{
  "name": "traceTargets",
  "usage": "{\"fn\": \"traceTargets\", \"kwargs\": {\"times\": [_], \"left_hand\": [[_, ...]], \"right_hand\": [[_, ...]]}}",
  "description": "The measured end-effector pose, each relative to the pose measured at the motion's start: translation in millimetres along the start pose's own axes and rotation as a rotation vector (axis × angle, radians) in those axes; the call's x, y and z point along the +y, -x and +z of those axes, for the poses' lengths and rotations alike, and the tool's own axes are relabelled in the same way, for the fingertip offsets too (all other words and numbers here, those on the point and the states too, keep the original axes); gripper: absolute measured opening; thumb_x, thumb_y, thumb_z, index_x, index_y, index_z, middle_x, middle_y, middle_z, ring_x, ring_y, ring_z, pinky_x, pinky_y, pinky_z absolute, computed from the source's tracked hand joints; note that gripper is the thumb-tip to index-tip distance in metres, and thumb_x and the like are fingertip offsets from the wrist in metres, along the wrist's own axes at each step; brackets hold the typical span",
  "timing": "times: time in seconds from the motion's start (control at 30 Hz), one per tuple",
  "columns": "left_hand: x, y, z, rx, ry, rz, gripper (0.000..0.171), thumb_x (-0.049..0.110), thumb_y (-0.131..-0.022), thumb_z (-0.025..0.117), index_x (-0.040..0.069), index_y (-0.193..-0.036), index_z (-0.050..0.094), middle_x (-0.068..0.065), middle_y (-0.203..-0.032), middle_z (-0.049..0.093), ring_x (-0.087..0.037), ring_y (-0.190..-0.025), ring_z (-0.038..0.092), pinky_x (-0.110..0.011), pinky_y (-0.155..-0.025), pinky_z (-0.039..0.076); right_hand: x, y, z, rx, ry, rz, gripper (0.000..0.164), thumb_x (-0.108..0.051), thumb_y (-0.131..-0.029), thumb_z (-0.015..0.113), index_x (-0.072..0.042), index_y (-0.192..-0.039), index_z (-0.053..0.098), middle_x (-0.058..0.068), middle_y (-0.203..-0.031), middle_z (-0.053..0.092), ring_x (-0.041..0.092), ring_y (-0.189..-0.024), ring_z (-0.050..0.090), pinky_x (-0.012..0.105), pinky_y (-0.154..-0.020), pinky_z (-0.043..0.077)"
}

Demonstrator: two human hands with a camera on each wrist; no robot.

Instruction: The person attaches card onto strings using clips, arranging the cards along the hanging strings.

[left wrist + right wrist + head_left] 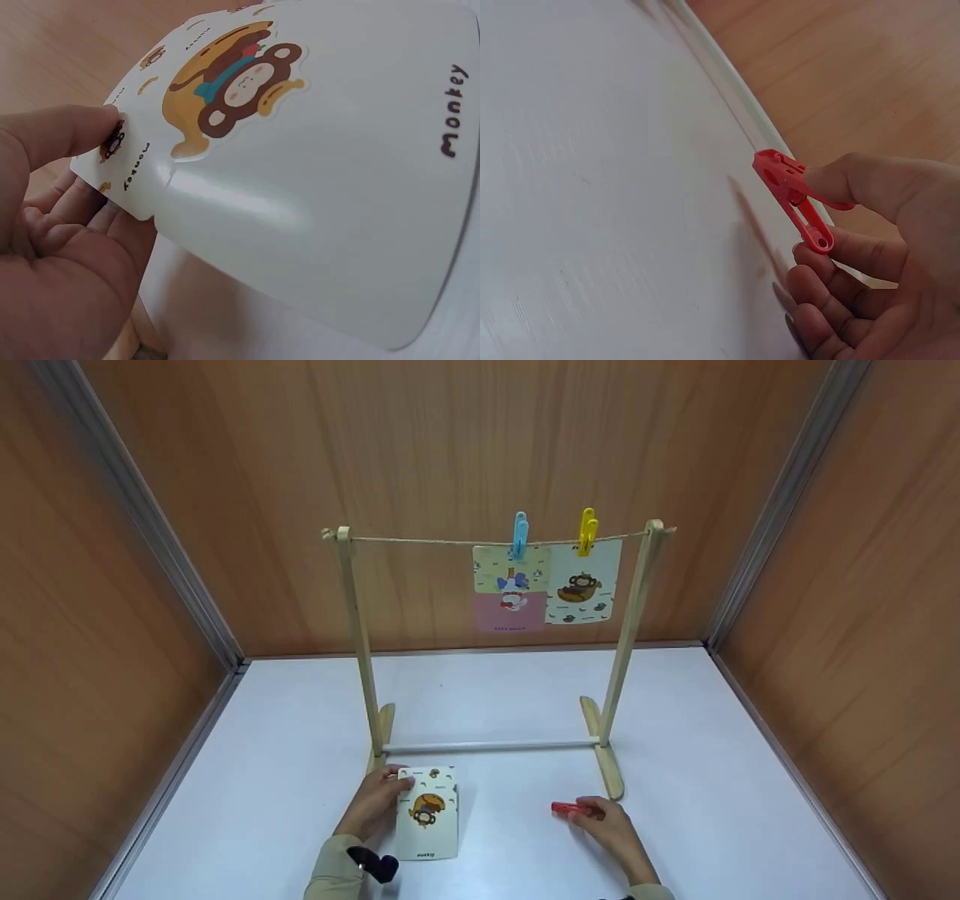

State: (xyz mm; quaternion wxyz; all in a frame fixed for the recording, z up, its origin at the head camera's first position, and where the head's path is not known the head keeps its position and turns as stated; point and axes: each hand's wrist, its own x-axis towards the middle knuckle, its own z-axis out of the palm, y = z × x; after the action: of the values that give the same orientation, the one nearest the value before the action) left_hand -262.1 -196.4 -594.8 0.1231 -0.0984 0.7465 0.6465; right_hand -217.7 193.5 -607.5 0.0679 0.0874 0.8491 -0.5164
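Note:
My left hand [379, 799] pinches a monkey card [427, 836] near one edge, thumb on the printed face and fingers behind. In the left wrist view the card [337, 187] bends slightly and shows the word "monkey" at its far end. To the right, my right hand [609, 829] holds a red clothespin [564, 808] between thumb and fingers. The right wrist view shows this clothespin [791, 199] just over the white surface. Behind both hands stands a wooden frame [360, 645] with a string [427, 541] tied across its top.
A blue clothespin [520, 534] and a yellow clothespin [587, 531] hold two cards on the string's right half: a yellow-and-pink card [491, 611] and another monkey card [559, 559]. A white rod [487, 747] joins the frame's feet. Wooden panels [465, 450] enclose the white table [285, 750].

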Motion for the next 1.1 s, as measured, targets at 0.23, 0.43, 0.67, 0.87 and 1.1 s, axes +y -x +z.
{"fn": "traceTargets", "kwargs": {"times": [0.23, 0.43, 0.67, 0.87, 1.1], "left_hand": [[2.1, 2.6, -3.6, -0.020, 0.031, -0.004, 0.039, 0.020, -0.091, 0.059, -0.001, -0.123, 0.053, -0.012, -0.105, 0.069, -0.020, -0.089, 0.067, -0.031, -0.078, 0.052], [2.6, 3.9, -3.9, -0.020, 0.042, 0.010, 0.034, 0.019, -0.093, 0.057, -0.002, -0.120, 0.055, -0.013, -0.106, 0.068, -0.020, -0.091, 0.066, -0.031, -0.079, 0.052], [2.2, 4.3, -4.6, -0.032, 0.058, 0.040, 0.035, 0.021, -0.094, 0.058, -0.003, -0.119, 0.055, -0.011, -0.106, 0.068, -0.017, -0.093, 0.065, -0.029, -0.082, 0.050], [4.0, 3.0, -3.9, -0.013, 0.081, 0.054, 0.033, 0.021, -0.093, 0.060, -0.002, -0.117, 0.056, -0.010, -0.108, 0.066, -0.016, -0.097, 0.063, -0.028, -0.086, 0.049], [11.9, 2.1, -2.3, 0.035, 0.108, 0.047, 0.032, 0.019, -0.093, 0.060, -0.001, -0.118, 0.056, -0.009, -0.108, 0.066, -0.015, -0.099, 0.062, -0.032, -0.093, 0.046]], "right_hand": [[0, 0, 0, 0.011, -0.016, 0.018, 0.049, -0.028, -0.081, 0.076, 0.006, -0.114, 0.063, 0.010, -0.097, 0.066, 0.017, -0.086, 0.057, 0.027, -0.073, 0.045], [1, 1, 0, 0.003, -0.034, -0.006, 0.051, -0.032, -0.082, 0.075, 0.006, -0.114, 0.063, 0.009, -0.100, 0.067, 0.016, -0.087, 0.058, 0.027, -0.075, 0.046], [2, 3, 1, -0.029, -0.102, -0.030, 0.052, -0.027, -0.086, 0.072, 0.010, -0.119, 0.059, 0.012, -0.103, 0.067, 0.016, -0.090, 0.060, 0.025, -0.077, 0.048], [0, 3, 2, -0.038, -0.139, -0.027, 0.055, -0.027, -0.086, 0.073, 0.011, -0.122, 0.056, 0.012, -0.103, 0.067, 0.016, -0.091, 0.059, 0.024, -0.077, 0.049], [-3, 2, 1, -0.070, -0.196, -0.049, 0.052, -0.023, -0.089, 0.069, 0.013, -0.123, 0.053, 0.010, -0.100, 0.069, 0.013, -0.090, 0.059, 0.025, -0.076, 0.050]]}}
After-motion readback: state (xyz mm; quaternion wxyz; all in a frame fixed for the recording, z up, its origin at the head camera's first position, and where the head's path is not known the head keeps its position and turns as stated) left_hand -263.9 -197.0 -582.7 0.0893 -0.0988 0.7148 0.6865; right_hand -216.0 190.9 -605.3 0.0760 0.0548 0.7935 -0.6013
